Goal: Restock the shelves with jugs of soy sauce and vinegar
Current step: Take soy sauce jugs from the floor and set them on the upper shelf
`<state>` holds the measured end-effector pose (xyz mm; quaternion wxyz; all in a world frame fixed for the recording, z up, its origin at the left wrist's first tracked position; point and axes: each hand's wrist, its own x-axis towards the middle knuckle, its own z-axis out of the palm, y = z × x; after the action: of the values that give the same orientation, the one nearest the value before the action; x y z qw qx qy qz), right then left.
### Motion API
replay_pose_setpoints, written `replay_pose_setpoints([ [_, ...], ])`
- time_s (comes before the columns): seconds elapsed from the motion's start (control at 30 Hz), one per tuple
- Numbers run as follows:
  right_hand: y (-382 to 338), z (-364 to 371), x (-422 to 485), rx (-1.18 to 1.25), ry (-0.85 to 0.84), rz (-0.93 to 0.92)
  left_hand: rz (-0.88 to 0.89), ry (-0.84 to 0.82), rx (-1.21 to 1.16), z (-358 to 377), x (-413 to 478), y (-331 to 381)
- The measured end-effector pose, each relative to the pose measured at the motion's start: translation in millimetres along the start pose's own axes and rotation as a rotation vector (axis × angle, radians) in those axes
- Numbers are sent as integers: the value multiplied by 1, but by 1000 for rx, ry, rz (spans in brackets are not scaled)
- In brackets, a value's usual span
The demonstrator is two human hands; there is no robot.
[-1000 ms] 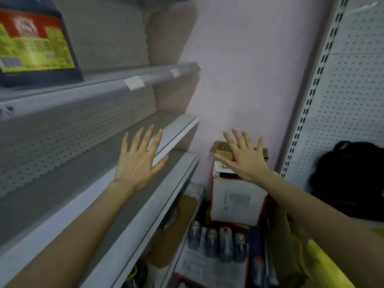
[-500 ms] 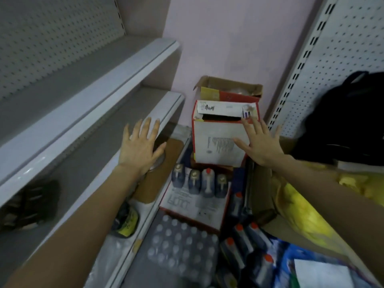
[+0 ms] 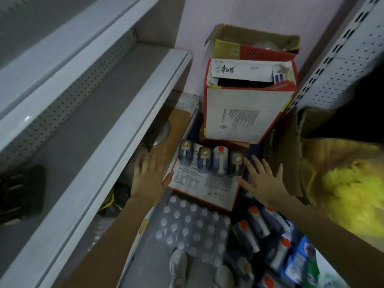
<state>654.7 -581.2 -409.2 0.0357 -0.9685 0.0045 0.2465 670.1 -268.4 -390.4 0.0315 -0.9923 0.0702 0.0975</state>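
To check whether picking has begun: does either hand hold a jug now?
No, the left hand and the right hand have straight, spread fingers beside the jugs and grip nothing.

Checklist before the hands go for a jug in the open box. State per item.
1. Left hand free: ok, open, holds nothing.
2. Right hand free: ok, fingers spread, holds nothing.
3. Jugs accessible: ok, four upright in a row in the open box, caps exposed.
4. Grip on a jug: not ok, neither hand holds one.
5. Soy sauce or vinegar: cannot tell, labels unreadable.
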Motion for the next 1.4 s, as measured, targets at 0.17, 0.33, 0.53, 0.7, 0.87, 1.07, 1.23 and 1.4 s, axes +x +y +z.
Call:
replay_pose_setpoints([
  [0.17, -29, 41, 17, -24, -71, 38, 6, -53, -129, 52, 10, -32],
  [0.33, -71, 68, 61, 40, -40, 44, 18, -55, -167, 80, 42, -64],
  [0.53, -115, 103, 113, 92, 0, 36, 80, -99, -188, 130, 76, -85],
  [0.7, -134, 145, 157, 51, -3, -2, 103, -115, -215, 174, 100, -94],
  [0.87, -156, 174, 196, -25, -5, -41, 104, -162, -189, 208, 128, -106],
  [1.07, -174, 210, 230, -46, -57, -70, 132, -252, -166, 260, 139, -123],
  [1.23, -194, 226, 274, 273, -75, 16, 98, -273, -223, 284, 137, -128],
  [1.4, -228, 208, 339, 895, 13, 336, 73, -227, -274, 305, 122, -125],
])
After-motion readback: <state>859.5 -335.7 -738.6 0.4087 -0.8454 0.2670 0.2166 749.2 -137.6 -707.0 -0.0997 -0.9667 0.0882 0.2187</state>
